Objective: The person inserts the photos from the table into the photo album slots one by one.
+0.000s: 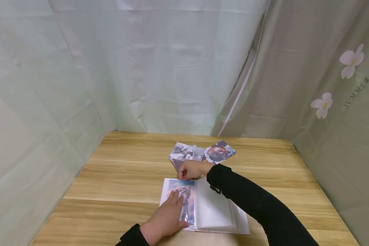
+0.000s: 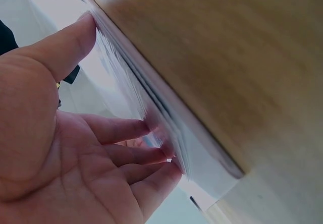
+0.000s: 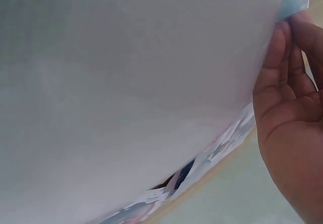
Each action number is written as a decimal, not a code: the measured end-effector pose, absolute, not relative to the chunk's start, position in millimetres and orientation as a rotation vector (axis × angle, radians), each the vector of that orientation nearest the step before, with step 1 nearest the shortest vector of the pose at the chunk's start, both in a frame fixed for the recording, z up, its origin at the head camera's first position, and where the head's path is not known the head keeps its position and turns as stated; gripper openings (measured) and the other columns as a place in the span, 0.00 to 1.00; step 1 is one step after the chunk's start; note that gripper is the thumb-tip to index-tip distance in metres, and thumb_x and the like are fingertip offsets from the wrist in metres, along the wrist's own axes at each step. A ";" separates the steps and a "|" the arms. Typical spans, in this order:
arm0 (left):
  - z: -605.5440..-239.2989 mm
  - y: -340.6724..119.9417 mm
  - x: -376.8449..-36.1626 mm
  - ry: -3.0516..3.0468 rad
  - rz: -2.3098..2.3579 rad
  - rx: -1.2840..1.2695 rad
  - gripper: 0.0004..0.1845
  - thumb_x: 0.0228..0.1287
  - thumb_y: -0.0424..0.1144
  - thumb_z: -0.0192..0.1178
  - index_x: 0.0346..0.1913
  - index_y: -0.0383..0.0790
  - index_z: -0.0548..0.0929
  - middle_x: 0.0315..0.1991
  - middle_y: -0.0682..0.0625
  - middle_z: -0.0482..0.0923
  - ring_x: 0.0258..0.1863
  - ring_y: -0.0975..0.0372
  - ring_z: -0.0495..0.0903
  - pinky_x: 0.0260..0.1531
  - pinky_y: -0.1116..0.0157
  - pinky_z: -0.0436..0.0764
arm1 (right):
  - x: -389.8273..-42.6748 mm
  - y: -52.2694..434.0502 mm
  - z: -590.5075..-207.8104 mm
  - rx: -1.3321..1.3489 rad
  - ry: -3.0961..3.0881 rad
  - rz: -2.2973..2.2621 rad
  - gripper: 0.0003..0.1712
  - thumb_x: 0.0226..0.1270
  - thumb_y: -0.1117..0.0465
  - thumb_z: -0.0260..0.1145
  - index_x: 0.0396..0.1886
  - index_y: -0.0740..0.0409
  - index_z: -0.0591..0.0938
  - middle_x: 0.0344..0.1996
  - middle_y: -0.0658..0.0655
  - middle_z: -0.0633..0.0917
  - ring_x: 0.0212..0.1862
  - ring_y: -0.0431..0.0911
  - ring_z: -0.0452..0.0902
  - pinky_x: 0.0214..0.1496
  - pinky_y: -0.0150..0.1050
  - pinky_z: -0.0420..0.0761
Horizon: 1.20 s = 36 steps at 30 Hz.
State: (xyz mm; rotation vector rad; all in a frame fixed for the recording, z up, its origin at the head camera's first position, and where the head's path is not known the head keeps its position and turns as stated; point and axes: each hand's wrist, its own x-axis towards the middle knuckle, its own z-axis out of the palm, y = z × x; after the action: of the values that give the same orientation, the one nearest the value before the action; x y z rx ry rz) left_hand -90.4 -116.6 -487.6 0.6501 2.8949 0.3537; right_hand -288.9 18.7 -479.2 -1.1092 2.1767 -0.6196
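Observation:
A white photo album (image 1: 215,208) lies spread flat on the wooden table. Its left page carries a cat picture card (image 1: 189,205) under a glossy clear sleeve; the right page is a blank whitish sleeve. My left hand (image 1: 167,218) rests on the left page with fingers extended across the picture, thumb near the bottom edge. In the left wrist view the fingertips (image 2: 164,156) touch the sleeve surface. At the top edge of that page, my right hand (image 1: 192,169) pinches the picture card's upper edge between thumb and fingers, where a light blue strip (image 3: 292,2) shows.
Beyond the album lie several loose picture cards, among them a grey-toned one (image 1: 184,152) and one with a reddish-brown animal (image 1: 219,152). Pale curtains (image 1: 172,68) hang around the table (image 1: 110,191). My right sleeve (image 1: 258,201) crosses over the album's right side.

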 end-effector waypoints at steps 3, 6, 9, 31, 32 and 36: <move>-487.7 -116.6 -90.5 2.894 0.356 0.644 0.47 0.57 0.60 0.69 0.66 0.23 0.72 0.71 0.28 0.62 0.71 0.38 0.62 0.66 0.48 0.69 | -288.1 18.4 -478.3 -1.092 2.179 -0.621 0.07 0.63 0.76 0.67 0.32 0.62 0.88 0.22 0.47 0.82 0.24 0.37 0.73 0.28 0.27 0.75; -487.3 -116.6 -90.3 2.893 0.362 0.640 0.47 0.57 0.60 0.69 0.66 0.24 0.72 0.71 0.28 0.62 0.70 0.38 0.62 0.66 0.48 0.69 | -287.4 18.2 -477.2 -1.070 2.187 -0.617 0.07 0.63 0.75 0.67 0.32 0.62 0.88 0.22 0.48 0.82 0.23 0.37 0.73 0.28 0.27 0.75; -487.2 -116.3 -89.9 2.894 0.361 0.640 0.47 0.57 0.60 0.69 0.66 0.23 0.71 0.71 0.28 0.62 0.71 0.38 0.62 0.66 0.48 0.69 | -286.2 18.9 -475.2 -1.053 2.208 -0.602 0.07 0.63 0.75 0.67 0.32 0.62 0.88 0.21 0.47 0.82 0.23 0.37 0.73 0.28 0.27 0.75; -487.8 -117.8 -90.8 2.887 0.358 0.649 0.48 0.58 0.61 0.68 0.67 0.23 0.70 0.70 0.27 0.62 0.71 0.37 0.62 0.67 0.48 0.68 | -314.7 65.0 -452.2 -1.160 2.466 -0.658 0.05 0.61 0.74 0.66 0.33 0.65 0.87 0.29 0.52 0.86 0.32 0.37 0.77 0.38 0.31 0.79; -487.8 -117.9 -90.8 2.887 0.357 0.649 0.48 0.58 0.60 0.68 0.67 0.23 0.70 0.70 0.27 0.62 0.71 0.37 0.62 0.67 0.48 0.68 | -317.3 69.6 -452.0 -1.139 2.482 -0.662 0.05 0.62 0.73 0.66 0.33 0.65 0.87 0.29 0.52 0.86 0.32 0.37 0.77 0.38 0.32 0.78; -487.2 -118.3 -90.3 2.886 0.364 0.651 0.48 0.58 0.60 0.68 0.67 0.23 0.70 0.71 0.27 0.62 0.71 0.37 0.62 0.67 0.47 0.68 | -327.9 89.1 -451.2 -0.991 2.539 -0.681 0.03 0.65 0.71 0.66 0.35 0.66 0.86 0.30 0.52 0.84 0.31 0.38 0.75 0.37 0.33 0.78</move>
State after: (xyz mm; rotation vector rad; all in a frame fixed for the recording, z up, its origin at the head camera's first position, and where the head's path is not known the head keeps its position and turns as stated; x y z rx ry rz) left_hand -90.3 -118.3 -487.2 0.6507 2.8856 0.3637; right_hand -327.9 89.1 -451.2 -0.9910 2.5390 -0.6812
